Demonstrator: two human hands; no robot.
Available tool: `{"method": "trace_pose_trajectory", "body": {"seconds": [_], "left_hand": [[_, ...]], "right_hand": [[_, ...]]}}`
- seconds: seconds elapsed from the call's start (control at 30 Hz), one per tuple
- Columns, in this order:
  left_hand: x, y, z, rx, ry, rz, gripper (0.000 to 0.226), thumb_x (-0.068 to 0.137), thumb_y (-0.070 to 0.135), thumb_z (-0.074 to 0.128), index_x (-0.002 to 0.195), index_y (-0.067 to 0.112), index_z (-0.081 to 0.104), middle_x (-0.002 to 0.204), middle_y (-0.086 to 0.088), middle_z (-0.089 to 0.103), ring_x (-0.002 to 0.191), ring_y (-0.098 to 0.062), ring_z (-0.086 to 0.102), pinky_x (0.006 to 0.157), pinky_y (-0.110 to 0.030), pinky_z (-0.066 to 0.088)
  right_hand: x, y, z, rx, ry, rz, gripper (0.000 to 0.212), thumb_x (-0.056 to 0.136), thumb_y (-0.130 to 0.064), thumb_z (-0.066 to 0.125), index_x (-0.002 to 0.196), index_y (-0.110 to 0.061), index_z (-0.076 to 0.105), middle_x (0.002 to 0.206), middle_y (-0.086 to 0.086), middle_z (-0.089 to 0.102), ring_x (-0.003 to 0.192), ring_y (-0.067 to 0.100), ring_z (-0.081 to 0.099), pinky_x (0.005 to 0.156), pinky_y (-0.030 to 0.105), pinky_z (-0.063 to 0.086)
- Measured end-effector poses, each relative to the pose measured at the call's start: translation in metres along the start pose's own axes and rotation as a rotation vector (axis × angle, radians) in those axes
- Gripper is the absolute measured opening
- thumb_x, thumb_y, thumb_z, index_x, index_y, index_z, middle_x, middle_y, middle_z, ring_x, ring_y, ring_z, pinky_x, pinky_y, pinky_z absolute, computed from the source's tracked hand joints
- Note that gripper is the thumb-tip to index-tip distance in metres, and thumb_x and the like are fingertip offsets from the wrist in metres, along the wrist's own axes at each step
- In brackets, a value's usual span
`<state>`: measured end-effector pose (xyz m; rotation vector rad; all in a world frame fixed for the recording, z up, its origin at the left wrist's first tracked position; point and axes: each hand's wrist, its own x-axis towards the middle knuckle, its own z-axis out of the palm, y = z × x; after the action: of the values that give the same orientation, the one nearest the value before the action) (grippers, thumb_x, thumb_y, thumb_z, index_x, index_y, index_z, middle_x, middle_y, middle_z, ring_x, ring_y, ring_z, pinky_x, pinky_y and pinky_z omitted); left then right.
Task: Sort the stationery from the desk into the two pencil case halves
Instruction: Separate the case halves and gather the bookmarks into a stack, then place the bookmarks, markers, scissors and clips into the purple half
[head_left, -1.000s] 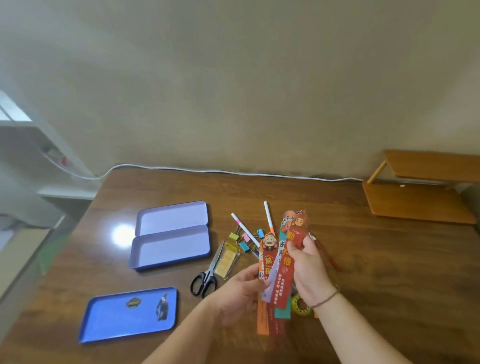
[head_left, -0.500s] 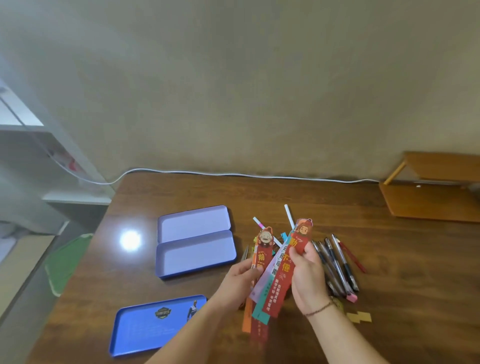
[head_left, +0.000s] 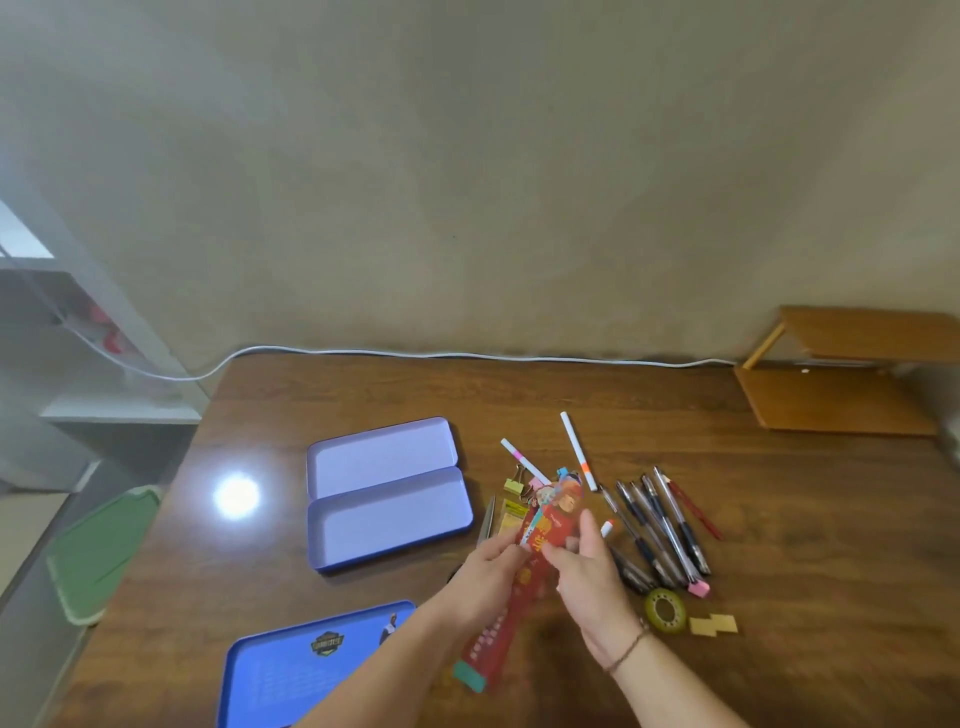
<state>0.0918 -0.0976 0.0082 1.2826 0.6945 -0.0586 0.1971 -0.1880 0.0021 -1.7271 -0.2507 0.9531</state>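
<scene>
wooden desk (head_left: 779, 519), items as follows: a bundle of red printed bookmarks (head_left: 540, 551), held above the desk just right of the open lilac pencil case (head_left: 387, 493); left hand (head_left: 491, 571) pinches the bundle's left edge, right hand (head_left: 587, 577) has fingers curled against its right side. both case halves lie side by side, nothing in them. right of the hands, a row of dark pens (head_left: 660, 530), a green tape roll (head_left: 665, 611), a pink eraser (head_left: 698, 588). behind the bundle, two white markers (head_left: 577, 449) and coloured binder clips (head_left: 514, 484). blue lid (head_left: 311, 670) at near left.
</scene>
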Motion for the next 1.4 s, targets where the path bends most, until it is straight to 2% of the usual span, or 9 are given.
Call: {"method": "trace_pose_trajectory", "body": {"seconds": [0.07, 0.13, 0.23, 0.4, 0.63, 0.8, 0.93, 1.1, 1.4], "left_hand": [[0.001, 0.000, 0.003, 0.090, -0.041, 0.032, 0.019, 0.101, 0.024, 0.042, 0.109, 0.025, 0.060, 0.087, -0.006, 0.061, 0.071, -0.016, 0.059, 0.070, -0.031, 0.051], [0.005, -0.002, 0.004, 0.273, -0.076, 0.028, 0.021, 0.097, 0.024, 0.046, 0.111, 0.031, 0.059, 0.086, -0.001, 0.060, 0.068, -0.012, 0.057, 0.064, -0.026, 0.050], [0.009, -0.002, 0.012, 0.422, -0.049, 0.074, 0.022, 0.098, 0.023, 0.049, 0.114, 0.029, 0.063, 0.100, 0.007, 0.067, 0.087, -0.006, 0.063, 0.078, -0.021, 0.052], [0.013, 0.007, 0.015, 0.483, -0.065, 0.000, 0.022, 0.094, 0.029, 0.055, 0.107, 0.014, 0.066, 0.092, -0.002, 0.067, 0.081, -0.014, 0.062, 0.076, -0.030, 0.053], [0.009, 0.014, -0.002, 0.394, -0.167, -0.174, 0.061, 0.086, 0.026, 0.070, 0.137, 0.028, 0.036, 0.115, 0.000, 0.056, 0.081, -0.013, 0.061, 0.061, -0.015, 0.049], [-0.011, 0.015, -0.039, 0.374, -0.195, -0.174, 0.031, 0.095, 0.046, 0.056, 0.119, 0.027, 0.052, 0.086, -0.001, 0.062, 0.065, -0.012, 0.056, 0.063, -0.024, 0.050], [-0.032, 0.006, -0.089, 0.242, 0.017, -0.174, 0.049, 0.099, 0.057, 0.038, 0.105, 0.014, 0.060, 0.070, -0.001, 0.060, 0.053, -0.012, 0.051, 0.050, -0.023, 0.039], [-0.039, 0.000, -0.113, 0.041, 0.107, -0.180, 0.041, 0.093, 0.051, 0.056, 0.097, 0.012, 0.067, 0.080, -0.006, 0.069, 0.074, -0.020, 0.056, 0.057, -0.024, 0.035], [-0.049, -0.009, -0.151, -0.249, -0.018, -0.254, 0.023, 0.094, 0.037, 0.062, 0.093, 0.018, 0.074, 0.097, -0.017, 0.068, 0.085, -0.025, 0.061, 0.082, -0.035, 0.052]], "right_hand": [[0.001, -0.011, -0.012, 0.056, 0.044, -0.063, 0.079, 0.089, 0.001, 0.057, 0.143, -0.043, 0.018, 0.122, -0.008, 0.054, 0.108, 0.014, 0.060, 0.090, 0.040, 0.052], [0.001, -0.020, -0.023, -0.049, 0.000, -0.154, 0.064, 0.091, -0.007, 0.056, 0.138, -0.042, 0.032, 0.123, -0.011, 0.053, 0.109, 0.011, 0.059, 0.091, 0.038, 0.053], [-0.008, -0.020, -0.024, -0.491, -0.229, -0.192, 0.031, 0.098, -0.026, 0.045, 0.126, -0.038, 0.052, 0.126, -0.016, 0.052, 0.118, 0.002, 0.050, 0.101, 0.028, 0.045], [-0.019, -0.012, -0.031, -0.820, -0.243, -0.426, 0.039, 0.101, -0.036, 0.031, 0.138, -0.034, 0.040, 0.138, -0.022, 0.037, 0.124, -0.005, 0.035, 0.104, 0.017, 0.034], [-0.019, -0.018, -0.029, -1.073, -0.334, -0.600, 0.041, 0.098, -0.014, 0.037, 0.133, -0.032, 0.044, 0.132, -0.014, 0.049, 0.120, 0.005, 0.046, 0.100, 0.023, 0.043], [0.003, -0.033, -0.024, -0.949, -0.277, -0.504, 0.025, 0.099, -0.015, 0.037, 0.106, -0.030, 0.056, 0.103, -0.010, 0.056, 0.093, 0.006, 0.055, 0.071, 0.012, 0.044], [0.026, -0.048, -0.024, -0.815, -0.212, -0.382, 0.020, 0.099, -0.020, 0.042, 0.108, -0.027, 0.058, 0.082, -0.016, 0.054, 0.072, -0.002, 0.049, 0.055, 0.011, 0.036], [0.024, -0.053, 0.021, -0.691, -0.302, -0.296, 0.020, 0.091, -0.043, 0.055, 0.081, -0.026, 0.060, 0.052, -0.010, 0.052, 0.049, 0.008, 0.054, 0.053, 0.024, 0.045], [0.035, -0.055, 0.058, -0.514, -0.422, -0.198, 0.015, 0.094, -0.033, 0.053, 0.096, -0.030, 0.067, 0.073, 0.003, 0.064, 0.058, 0.010, 0.058, 0.057, 0.022, 0.047]]}}
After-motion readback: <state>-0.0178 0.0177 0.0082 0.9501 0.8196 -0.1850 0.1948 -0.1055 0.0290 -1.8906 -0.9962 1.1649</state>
